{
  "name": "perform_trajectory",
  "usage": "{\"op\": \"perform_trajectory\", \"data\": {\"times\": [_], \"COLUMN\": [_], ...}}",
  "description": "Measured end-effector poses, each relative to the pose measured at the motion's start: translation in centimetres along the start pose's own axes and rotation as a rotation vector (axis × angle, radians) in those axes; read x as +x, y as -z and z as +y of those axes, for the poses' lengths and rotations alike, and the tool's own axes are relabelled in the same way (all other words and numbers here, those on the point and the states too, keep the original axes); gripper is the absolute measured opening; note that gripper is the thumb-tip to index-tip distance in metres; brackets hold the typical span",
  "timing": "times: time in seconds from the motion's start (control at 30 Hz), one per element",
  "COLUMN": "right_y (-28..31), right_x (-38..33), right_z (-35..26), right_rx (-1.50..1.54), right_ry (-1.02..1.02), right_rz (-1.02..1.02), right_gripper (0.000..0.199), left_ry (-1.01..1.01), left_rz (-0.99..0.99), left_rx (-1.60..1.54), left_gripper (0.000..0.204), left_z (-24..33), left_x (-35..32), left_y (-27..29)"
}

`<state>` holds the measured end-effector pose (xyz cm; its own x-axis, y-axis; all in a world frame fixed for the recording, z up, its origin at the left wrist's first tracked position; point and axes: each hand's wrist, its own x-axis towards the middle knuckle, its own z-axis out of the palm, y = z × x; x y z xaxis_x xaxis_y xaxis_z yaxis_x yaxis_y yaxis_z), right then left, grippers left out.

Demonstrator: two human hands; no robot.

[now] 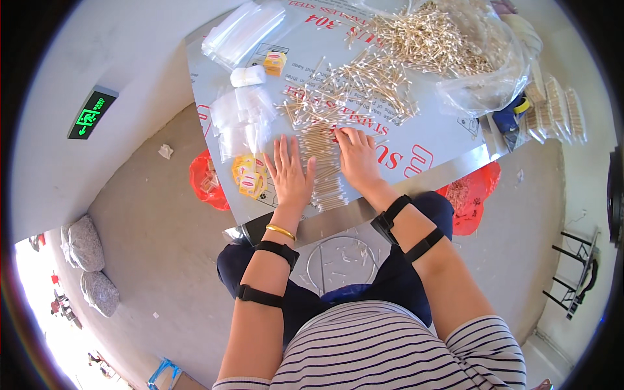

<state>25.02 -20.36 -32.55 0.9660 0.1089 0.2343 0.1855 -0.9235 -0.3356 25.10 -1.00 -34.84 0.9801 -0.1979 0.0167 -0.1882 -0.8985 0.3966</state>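
Row of cotton swabs point(322, 166) lies on the table point(448, 120) near the edge closest to the seated person, stacked like ladder rungs, between the two hands. Sticks run crosswise, white tips along both sides.

Left hand point(290, 184) lies palm down along the row's left side, fingers extended and spread, thumb against the swab tips. Right hand point(359, 159) is at the row's upper right, fingers bent and fairly close together, fingertips at the swab ends; cannot tell whether any swab is pinched.

Beyond the row, loose swabs point(377, 81) scatter in all directions, running up to a dense heap point(432, 39) at the far side. A large clear bag point(484, 94) lies partly around that heap.

Left of the left hand: yellow cards point(249, 177) in a loose pile; above them, small clear bags point(242, 110), a white bundle point(248, 77), a yellow stack point(275, 63) and long clear sleeves point(242, 36).

Past the table's right side, filled swab packs point(558, 114). Lower down, a red bag point(203, 170) near the left edge and another red bag point(482, 179) near the right. Grey sacks point(84, 244) by the left wall; green-lit sign point(93, 113) above.
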Motion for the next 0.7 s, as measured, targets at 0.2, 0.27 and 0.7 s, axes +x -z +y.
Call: {"op": "perform_trajectory", "data": {"times": [0.2,0.27,0.7], "right_y": [0.1,0.0,-1.2], "right_x": [0.8,1.0,3.0], "right_z": [-0.6,-0.8,0.1], "right_rx": [0.052,0.04,0.08], "right_ry": [0.1,0.095,0.148], "right_rz": [-0.036,-0.046,-0.006], "right_gripper": [0.049,0.05,0.05], "left_ry": [-0.073,-0.083,-0.201], "left_rz": [-0.028,0.006,-0.019], "left_rx": [0.072,0.046,0.102], "left_gripper": [0.074,0.074,0.074], "left_z": [0.5,0.5,0.1], "left_x": [0.9,1.1,2.4], "left_y": [0.2,0.2,0.2]}}
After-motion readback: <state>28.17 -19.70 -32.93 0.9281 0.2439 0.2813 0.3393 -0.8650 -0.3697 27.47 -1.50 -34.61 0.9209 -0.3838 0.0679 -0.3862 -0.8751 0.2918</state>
